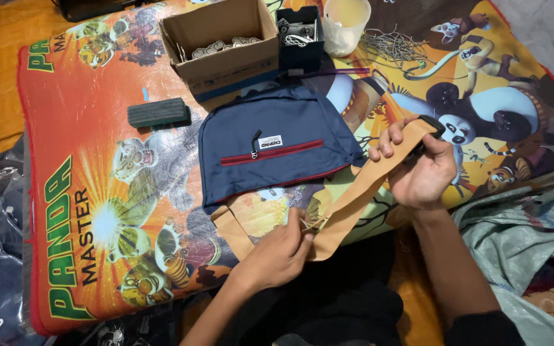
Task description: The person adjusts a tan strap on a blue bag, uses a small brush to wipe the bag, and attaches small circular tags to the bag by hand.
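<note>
A navy blue bag (pixel 270 144) with a red zip line lies flat on a colourful cartoon-printed mat (pixel 97 192). A tan strap (pixel 354 195) runs from the bag's lower edge up to the right. My right hand (pixel 421 166) grips the strap's upper end, where a black plastic buckle (pixel 432 125) sits. My left hand (pixel 280 253) pinches the strap lower down, at a small metal ring (pixel 309 223).
At the mat's far edge stand a cardboard box (pixel 226 45) of small pale pieces, a black box (pixel 299 35) of metal parts, a white plastic cup (pixel 346 22) and a heap of metal rings (pixel 392 46). A dark block (pixel 157 112) lies at left. Bagged goods flank both sides.
</note>
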